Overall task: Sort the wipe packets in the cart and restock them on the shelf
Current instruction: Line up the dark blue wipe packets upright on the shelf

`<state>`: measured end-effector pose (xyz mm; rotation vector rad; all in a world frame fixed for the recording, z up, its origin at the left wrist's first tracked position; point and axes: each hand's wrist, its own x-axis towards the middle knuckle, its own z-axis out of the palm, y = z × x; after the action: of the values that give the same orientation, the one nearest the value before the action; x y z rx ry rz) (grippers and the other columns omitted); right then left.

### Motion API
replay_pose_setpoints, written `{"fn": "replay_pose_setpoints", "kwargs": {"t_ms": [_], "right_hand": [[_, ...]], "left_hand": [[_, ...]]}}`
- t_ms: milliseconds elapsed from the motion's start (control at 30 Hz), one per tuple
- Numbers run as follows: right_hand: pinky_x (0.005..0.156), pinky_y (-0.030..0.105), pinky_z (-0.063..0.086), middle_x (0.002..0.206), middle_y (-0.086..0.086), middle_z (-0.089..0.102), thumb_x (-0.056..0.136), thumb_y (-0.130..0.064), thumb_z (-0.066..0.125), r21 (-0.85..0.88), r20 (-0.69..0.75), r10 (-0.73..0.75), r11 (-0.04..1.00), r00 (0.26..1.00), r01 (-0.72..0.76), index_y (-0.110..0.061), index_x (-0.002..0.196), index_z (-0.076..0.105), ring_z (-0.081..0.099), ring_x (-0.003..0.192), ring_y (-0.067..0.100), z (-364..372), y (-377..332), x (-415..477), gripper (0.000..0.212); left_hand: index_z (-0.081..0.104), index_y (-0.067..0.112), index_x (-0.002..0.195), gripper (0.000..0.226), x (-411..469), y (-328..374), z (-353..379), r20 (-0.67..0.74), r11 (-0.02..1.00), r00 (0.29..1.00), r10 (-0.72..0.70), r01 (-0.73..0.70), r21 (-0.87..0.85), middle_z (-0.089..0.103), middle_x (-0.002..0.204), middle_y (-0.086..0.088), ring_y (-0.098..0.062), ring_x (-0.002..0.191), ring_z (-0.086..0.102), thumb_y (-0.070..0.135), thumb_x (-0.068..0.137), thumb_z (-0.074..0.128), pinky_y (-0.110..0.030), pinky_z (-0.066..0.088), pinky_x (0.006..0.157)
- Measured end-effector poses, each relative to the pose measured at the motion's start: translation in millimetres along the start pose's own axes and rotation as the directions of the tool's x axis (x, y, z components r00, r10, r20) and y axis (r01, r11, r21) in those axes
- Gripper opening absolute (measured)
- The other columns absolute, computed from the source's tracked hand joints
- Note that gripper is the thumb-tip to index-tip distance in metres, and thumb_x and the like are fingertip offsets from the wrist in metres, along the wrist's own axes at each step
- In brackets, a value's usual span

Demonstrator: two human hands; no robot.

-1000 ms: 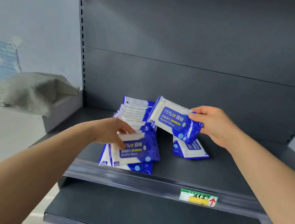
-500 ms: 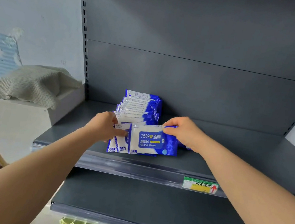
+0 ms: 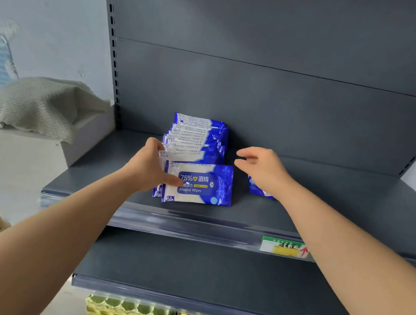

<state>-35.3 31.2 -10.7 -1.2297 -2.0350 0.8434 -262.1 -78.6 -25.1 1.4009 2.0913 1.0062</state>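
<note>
left hand [image 3: 147,169] pinching front packet [image 3: 201,182] of upright row [image 3: 196,135] on shelf [image 3: 340,199], thumb on its face, right hand [image 3: 263,169] loosely curled, empty, over flat packet [image 3: 254,189]

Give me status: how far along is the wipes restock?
Done: a row of packets stands on the shelf, front packet facing out. In hand: left hand grips the front packet; right hand, open, hovers over a loose packet lying beside the row. Left: that packet; the cart is out of view.
</note>
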Motion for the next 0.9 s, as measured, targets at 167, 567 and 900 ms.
{"fn": "replay_pose_setpoints", "kwargs": {"t_ms": [167,567,900], "right_hand": [[0.098,0.035,0.041,0.139,0.012,0.046,0.087,-0.024,0.064,-0.415,-0.072,0.209,0.883,0.975,-0.220,-0.007,0.136,0.045,0.047,0.124,0.030,-32,46,16,0.055],[0.071,0.038,0.058,0.102,0.011,0.068,0.089,0.003,0.056,0.567,0.031,0.229,0.797,0.973,-0.206,-0.012,0.102,0.056,0.068,0.082,0.021,-47,13,8,0.020],[0.057,0.028,0.059,0.095,0.011,0.071,0.076,0.004,0.074,0.536,0.248,0.301,0.749,0.921,-0.389,0.000,0.114,0.053,0.071,0.067,0.018,22,-2,-30,0.043]], "left_hand": [[0.033,0.021,0.114,0.074,10,-1,1,0.040,0.998,0.999,-0.009,0.007,0.054,0.056,0.108,0.000,-0.008,0.076,0.059,0.026,0.063,0.088,-0.020,0.046,0.053],[0.036,0.030,0.118,0.077,11,-13,5,-0.031,0.995,0.999,0.044,-0.041,0.090,0.049,0.124,-0.002,-0.017,0.095,0.062,0.038,0.061,0.086,-0.039,0.058,0.079],[0.042,0.025,0.115,0.057,-11,-8,11,-0.022,0.974,0.997,0.072,-0.075,-0.212,0.062,0.106,0.001,-0.014,0.078,0.069,0.032,0.073,0.081,-0.035,0.059,0.066]]}}
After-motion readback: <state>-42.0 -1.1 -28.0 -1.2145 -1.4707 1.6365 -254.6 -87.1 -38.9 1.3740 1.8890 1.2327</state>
